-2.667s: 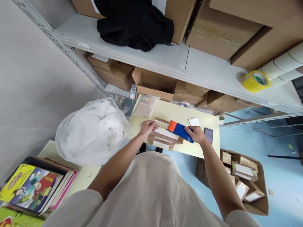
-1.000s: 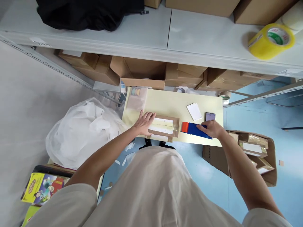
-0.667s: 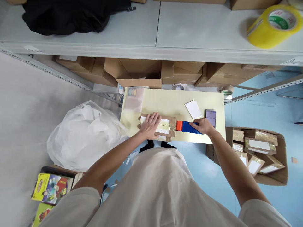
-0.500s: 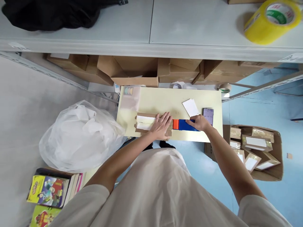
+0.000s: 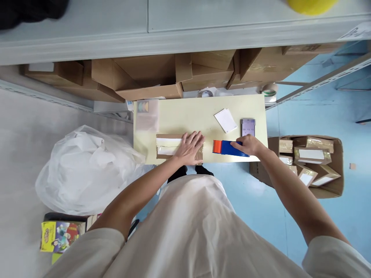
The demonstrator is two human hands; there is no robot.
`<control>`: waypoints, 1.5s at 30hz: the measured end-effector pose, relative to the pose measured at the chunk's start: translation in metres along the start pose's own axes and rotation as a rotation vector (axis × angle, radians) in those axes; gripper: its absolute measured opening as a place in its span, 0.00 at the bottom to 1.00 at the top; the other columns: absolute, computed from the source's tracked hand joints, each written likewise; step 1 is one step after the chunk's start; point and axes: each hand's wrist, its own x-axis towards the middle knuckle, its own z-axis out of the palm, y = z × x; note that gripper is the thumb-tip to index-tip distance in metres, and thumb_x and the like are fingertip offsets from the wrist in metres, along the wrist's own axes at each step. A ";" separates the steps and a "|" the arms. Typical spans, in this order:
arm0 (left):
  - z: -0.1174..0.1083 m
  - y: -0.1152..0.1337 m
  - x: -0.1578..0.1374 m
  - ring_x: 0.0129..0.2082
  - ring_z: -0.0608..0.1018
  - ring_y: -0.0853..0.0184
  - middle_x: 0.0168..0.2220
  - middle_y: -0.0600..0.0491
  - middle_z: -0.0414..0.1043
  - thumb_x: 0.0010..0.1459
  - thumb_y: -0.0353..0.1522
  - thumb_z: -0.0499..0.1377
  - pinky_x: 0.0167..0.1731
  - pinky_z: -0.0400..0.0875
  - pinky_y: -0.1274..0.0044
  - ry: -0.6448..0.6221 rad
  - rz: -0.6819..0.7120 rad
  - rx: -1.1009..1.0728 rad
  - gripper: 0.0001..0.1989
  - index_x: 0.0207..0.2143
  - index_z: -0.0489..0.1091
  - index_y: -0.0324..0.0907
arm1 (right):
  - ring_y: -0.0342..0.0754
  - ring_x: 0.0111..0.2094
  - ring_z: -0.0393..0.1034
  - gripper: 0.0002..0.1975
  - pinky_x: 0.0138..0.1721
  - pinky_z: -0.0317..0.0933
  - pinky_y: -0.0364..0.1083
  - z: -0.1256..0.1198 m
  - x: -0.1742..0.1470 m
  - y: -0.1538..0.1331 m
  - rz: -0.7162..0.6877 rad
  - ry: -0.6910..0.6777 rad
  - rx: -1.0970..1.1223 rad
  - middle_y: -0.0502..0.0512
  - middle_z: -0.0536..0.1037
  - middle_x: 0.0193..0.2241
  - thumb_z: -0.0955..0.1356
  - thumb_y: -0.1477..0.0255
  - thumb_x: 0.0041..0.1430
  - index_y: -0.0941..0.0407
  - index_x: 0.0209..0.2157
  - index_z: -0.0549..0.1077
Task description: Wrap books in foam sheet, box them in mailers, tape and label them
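Note:
My left hand [image 5: 190,148] lies flat with fingers stretched over the right end of a small cardboard box [image 5: 166,141] on the pale yellow table [image 5: 188,114]. White strips run along the box's upper side, and clear tape shows at its right end. To the right of the box, my right hand [image 5: 247,145] is wrapped round a blue and orange tape dispenser [image 5: 228,148]. A gap separates the dispenser's orange end from the box. White cards [image 5: 225,120] and a phone [image 5: 248,127] showing a timer lie just beyond my right hand.
Cardboard boxes [image 5: 149,92] stand under the grey shelf [image 5: 185,36] behind the table. A large carton [image 5: 337,162] with several taped boxes is on the floor at right. A white plastic bag [image 5: 87,170] and books [image 5: 62,235] are at left. Tape rolls [image 5: 269,90] sit behind the table.
The tape dispenser in my right hand has moved right, away from the box end it was against. My left hand stays flat on the box. The whole view has shifted.

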 end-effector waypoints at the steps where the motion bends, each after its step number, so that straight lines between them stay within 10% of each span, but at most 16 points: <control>1: 0.000 0.001 0.000 0.66 0.42 0.41 0.68 0.40 0.38 0.47 0.45 0.63 0.59 0.29 0.50 -0.012 0.012 0.031 0.47 0.66 0.49 0.43 | 0.49 0.23 0.68 0.32 0.25 0.53 0.45 -0.002 0.001 -0.010 0.050 -0.012 -0.062 0.58 0.71 0.18 0.55 0.46 0.58 0.57 0.19 0.71; 8: 0.000 0.008 -0.002 0.66 0.42 0.39 0.67 0.45 0.45 0.51 0.44 0.61 0.57 0.31 0.44 -0.003 0.039 0.166 0.24 0.51 0.70 0.48 | 0.60 0.36 0.74 0.24 0.33 0.60 0.50 -0.002 0.012 -0.096 0.141 -0.019 -0.346 0.69 0.78 0.32 0.58 0.57 0.62 0.62 0.33 0.77; 14: 0.002 0.012 0.007 0.65 0.43 0.39 0.67 0.44 0.45 0.46 0.50 0.63 0.56 0.30 0.43 0.021 -0.009 0.074 0.28 0.47 0.72 0.44 | 0.59 0.32 0.74 0.30 0.31 0.57 0.48 0.004 -0.004 -0.088 0.273 0.219 -0.248 0.68 0.77 0.30 0.55 0.52 0.62 0.62 0.35 0.76; 21: -0.007 0.001 0.006 0.67 0.38 0.44 0.69 0.37 0.27 0.53 0.54 0.54 0.59 0.36 0.47 0.054 -0.052 -0.205 0.47 0.67 0.43 0.40 | 0.55 0.33 0.71 0.18 0.31 0.57 0.47 0.054 -0.015 -0.050 0.502 0.390 0.009 0.64 0.76 0.33 0.58 0.64 0.61 0.62 0.43 0.70; 28: -0.010 -0.059 -0.061 0.67 0.34 0.47 0.69 0.38 0.28 0.60 0.45 0.52 0.61 0.32 0.49 0.368 -0.412 -0.217 0.39 0.67 0.41 0.37 | 0.59 0.39 0.72 0.22 0.40 0.62 0.54 0.126 0.006 -0.045 0.452 0.340 0.114 0.68 0.76 0.37 0.59 0.70 0.60 0.64 0.54 0.63; 33: 0.018 -0.111 -0.111 0.68 0.44 0.53 0.69 0.38 0.34 0.61 0.48 0.49 0.64 0.44 0.61 0.358 -0.697 -0.746 0.43 0.67 0.32 0.36 | 0.65 0.55 0.62 0.31 0.53 0.57 0.61 0.126 -0.003 -0.054 0.326 0.490 0.120 0.75 0.67 0.52 0.63 0.72 0.57 0.66 0.61 0.54; 40: 0.033 -0.107 -0.118 0.67 0.49 0.55 0.69 0.47 0.41 0.55 0.49 0.57 0.63 0.49 0.64 0.324 -0.384 -1.170 0.47 0.68 0.35 0.46 | 0.62 0.66 0.44 0.48 0.60 0.50 0.62 0.137 0.002 -0.112 -0.130 0.485 0.455 0.68 0.49 0.65 0.67 0.61 0.54 0.56 0.67 0.34; 45: 0.017 -0.100 -0.104 0.66 0.52 0.54 0.68 0.47 0.44 0.52 0.48 0.61 0.63 0.51 0.65 0.408 -0.376 -1.287 0.48 0.67 0.39 0.47 | 0.60 0.59 0.59 0.43 0.51 0.64 0.57 0.121 0.024 -0.130 -0.124 0.475 0.762 0.69 0.58 0.61 0.64 0.56 0.57 0.58 0.66 0.41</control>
